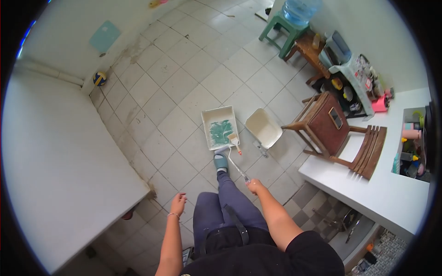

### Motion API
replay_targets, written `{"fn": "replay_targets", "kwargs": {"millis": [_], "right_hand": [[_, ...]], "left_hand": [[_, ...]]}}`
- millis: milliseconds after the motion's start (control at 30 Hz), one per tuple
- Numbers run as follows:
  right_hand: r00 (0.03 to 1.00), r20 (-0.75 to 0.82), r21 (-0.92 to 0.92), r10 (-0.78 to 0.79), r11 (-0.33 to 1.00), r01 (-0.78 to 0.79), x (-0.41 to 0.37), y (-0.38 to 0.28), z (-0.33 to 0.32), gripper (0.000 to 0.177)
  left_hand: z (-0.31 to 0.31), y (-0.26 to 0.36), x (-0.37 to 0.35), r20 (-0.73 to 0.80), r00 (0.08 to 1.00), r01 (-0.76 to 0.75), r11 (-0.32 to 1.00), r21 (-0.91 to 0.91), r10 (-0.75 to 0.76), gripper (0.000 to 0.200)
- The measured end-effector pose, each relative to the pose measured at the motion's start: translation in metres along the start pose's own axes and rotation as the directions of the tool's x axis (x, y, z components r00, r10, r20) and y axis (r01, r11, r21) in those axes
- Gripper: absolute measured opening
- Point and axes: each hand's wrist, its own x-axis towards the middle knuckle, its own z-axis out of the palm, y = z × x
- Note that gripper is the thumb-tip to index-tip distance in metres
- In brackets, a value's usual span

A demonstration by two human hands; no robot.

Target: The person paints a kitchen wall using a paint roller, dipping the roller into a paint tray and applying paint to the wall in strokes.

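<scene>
My right hand (252, 186) is wrapped round the handle of a paint roller (238, 169). The roller's pale head (222, 150) lies at the near edge of a white paint tray (206, 132), just above my slippered foot (221, 162). Green paint (219, 130) is smeared over the tray's floor, and a paintbrush (234, 139) with a red-tipped handle rests at its near right corner. My left hand (178, 204) hangs beside my left thigh, fingers loosely bent and apart, with nothing in it.
A white rectangular bin (264, 115) stands right of the tray. Farther right are a wooden chair (328, 124) with a phone on its seat and a white counter (331, 179). A green stool (284, 30) carries a water bottle. Left is a large white surface (69, 175), with a ball (99, 78) behind.
</scene>
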Motion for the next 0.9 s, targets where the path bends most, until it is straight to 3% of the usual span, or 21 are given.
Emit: {"fn": "replay_targets", "kwargs": {"millis": [67, 167, 200, 267, 300, 333, 367, 467, 500, 533, 567, 600, 667, 700, 800, 833, 900], "right_hand": [[1.0, -0.012, -0.007, -0.024, 1.0, 0.024, 0.032, -0.033, -0.007, 0.056], [0.993, -0.101, -0.046, -0.068, 0.997, 0.063, 0.068, -0.075, -0.012, 0.049], [0.991, -0.12, 0.004, -0.057, 0.998, 0.058, 0.071, -0.084, -0.012, 0.05], [0.989, -0.145, 0.152, 0.004, 0.988, 0.018, 0.071, -0.104, -0.016, 0.052], [0.987, -0.152, 0.25, 0.052, 0.968, -0.012, 0.072, -0.115, -0.024, 0.051], [0.977, -0.209, 0.186, -0.041, 0.979, 0.081, 0.079, -0.115, -0.027, 0.049], [0.98, -0.193, 0.14, -0.055, 0.987, 0.083, 0.077, -0.116, -0.028, 0.048], [0.966, -0.257, 0.031, -0.043, 0.998, 0.052, 0.066, -0.12, -0.037, 0.044], [0.944, -0.325, -0.005, -0.054, 0.998, 0.056, 0.068, -0.112, -0.033, 0.045], [0.918, -0.392, -0.041, -0.066, 0.998, 0.054, 0.071, -0.105, -0.028, 0.045], [0.925, -0.375, -0.085, -0.056, 0.996, 0.026, 0.073, -0.101, -0.022, 0.046], [0.951, -0.302, 0.029, 0.068, 0.998, -0.062, 0.06, -0.107, -0.022, 0.041], [0.948, -0.141, 0.233, 0.284, 0.941, -0.247, 0.026, -0.134, -0.045, 0.033], [0.945, -0.104, 0.273, 0.31, 0.923, -0.272, 0.024, -0.138, -0.041, 0.033], [0.933, -0.001, 0.4, 0.361, 0.855, -0.331, 0.02, -0.146, -0.024, 0.033], [0.929, 0.026, 0.452, 0.368, 0.825, -0.34, 0.022, -0.146, -0.014, 0.033], [0.926, 0.086, 0.562, 0.368, 0.749, -0.35, 0.025, -0.148, 0.005, 0.034]], "left_hand": [[0.006, 0.016, 0.022, 0.059, 0.998, -0.04, 0.993, 0.111, 0.034, 0.028], [0.005, 0.084, 0.017, 0.259, 0.964, -0.2, 0.817, 0.541, 0.064, 0.03], [0.007, 0.105, 0.011, 0.445, 0.892, -0.311, 0.825, 0.472, 0.082, 0.03], [0.006, 0.15, 0.009, 0.752, 0.643, -0.498, 0.825, 0.267, 0.145, 0.029], [0.007, 0.173, 0.002, 0.838, 0.535, -0.418, 0.895, 0.154, 0.106, 0.031], [0.004, 0.197, -0.01, 0.906, 0.415, -0.308, 0.95, 0.058, 0.08, 0.033], [-0.003, 0.235, -0.021, 0.942, 0.303, -0.037, 0.986, 0.165, -0.146, 0.043], [-0.022, 0.27, -0.01, 0.965, 0.126, -0.434, 0.862, 0.264, -0.232, 0.041], [-0.03, 0.269, 0.002, 0.946, 0.125, -0.409, 0.854, 0.323, -0.298, 0.043], [-0.036, 0.26, 0.017, 0.948, 0.062, -0.391, 0.867, 0.31, -0.311, 0.038], [-0.044, 0.261, 0.027, 0.947, 0.04, -0.376, 0.873, 0.311, -0.32, 0.041], [-0.051, 0.263, 0.035, 0.945, 0.022, -0.36, 0.879, 0.311, -0.325, 0.044], [-0.064, 0.276, 0.044, 0.911, 0.072, -0.401, 0.825, 0.399, -0.406, 0.049], [-0.068, 0.282, 0.05, 0.891, 0.102, -0.424, 0.791, 0.44, -0.442, 0.051], [-0.073, 0.29, 0.068, 0.844, -0.051, -0.333, 0.806, 0.489, -0.534, 0.059], [-0.072, 0.304, 0.072, 0.815, -0.161, -0.286, 0.816, 0.502, -0.557, 0.051], [-0.077, 0.313, 0.072, 0.903, 0.098, -0.207, 0.879, 0.43, -0.418, 0.045]]}}
